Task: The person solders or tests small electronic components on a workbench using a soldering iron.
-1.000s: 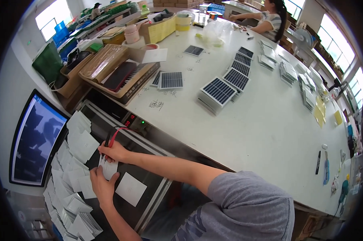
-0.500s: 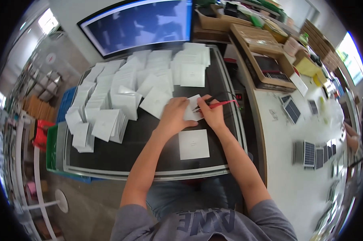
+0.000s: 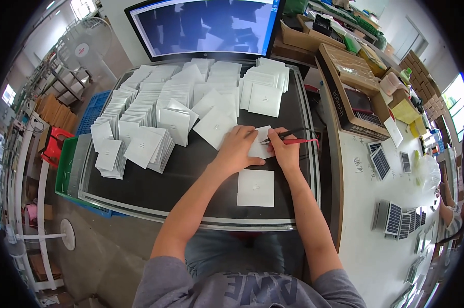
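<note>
A small white square panel lies under my hands on the dark work surface. My left hand grips it by its left side, thumb along the near edge. Closed around a red test probe and a black test probe, my right hand holds their tips at the panel's face; exact contact is too small to make out. Cables trail from both probes to the right. Nearer me lies another white panel with small marks in its middle. Many more panels lean in rows behind and left of my hands.
A monitor stands behind the rows. On the right, a white table bears small solar panels and an open cardboard box. A green bin and a fan are at the left. Another person's arm shows far right.
The whole view has shifted, so the scene sits farther right in it. My hands remain at the same panel, with both probes still in my right hand.
</note>
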The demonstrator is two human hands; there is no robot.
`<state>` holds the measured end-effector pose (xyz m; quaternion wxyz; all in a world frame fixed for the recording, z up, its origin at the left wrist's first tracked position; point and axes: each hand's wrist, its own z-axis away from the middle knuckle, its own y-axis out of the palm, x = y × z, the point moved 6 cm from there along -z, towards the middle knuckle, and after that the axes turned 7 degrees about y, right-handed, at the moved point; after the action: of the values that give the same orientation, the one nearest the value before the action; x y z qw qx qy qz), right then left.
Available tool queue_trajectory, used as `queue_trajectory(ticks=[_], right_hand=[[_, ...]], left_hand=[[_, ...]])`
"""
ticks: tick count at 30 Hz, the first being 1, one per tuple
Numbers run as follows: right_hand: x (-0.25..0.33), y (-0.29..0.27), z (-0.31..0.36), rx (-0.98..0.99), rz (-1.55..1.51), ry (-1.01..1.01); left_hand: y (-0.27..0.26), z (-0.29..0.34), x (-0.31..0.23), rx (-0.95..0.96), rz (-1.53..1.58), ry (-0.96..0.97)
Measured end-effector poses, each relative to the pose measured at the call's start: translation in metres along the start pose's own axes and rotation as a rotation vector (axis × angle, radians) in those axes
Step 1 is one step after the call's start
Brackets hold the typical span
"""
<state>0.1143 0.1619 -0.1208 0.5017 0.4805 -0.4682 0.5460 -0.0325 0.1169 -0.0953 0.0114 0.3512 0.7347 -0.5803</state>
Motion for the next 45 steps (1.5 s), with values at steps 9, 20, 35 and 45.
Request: queue_trajectory(ticks=[9, 20, 35, 45], right_hand=[[0.001, -0.001, -0.003, 0.02, 0.01, -0.02], [-0.001, -0.001, -0.003, 0.025, 0.004, -0.002], [-0.012, -0.025, -0.013, 0.022, -0.468, 0.031], [-0.006, -0.016, -0.009, 0.098, -0.448, 0.003]], left_hand=[[0.0, -0.001, 0.001, 0.015, 0.007, -0.022], [-0.001, 0.001, 0.002, 0.001, 0.016, -0.019], [-0.019, 0.01, -0.022, 0.23, -0.047, -0.076], [-0.038, 0.038, 0.0, -0.152, -0.433, -0.171]])
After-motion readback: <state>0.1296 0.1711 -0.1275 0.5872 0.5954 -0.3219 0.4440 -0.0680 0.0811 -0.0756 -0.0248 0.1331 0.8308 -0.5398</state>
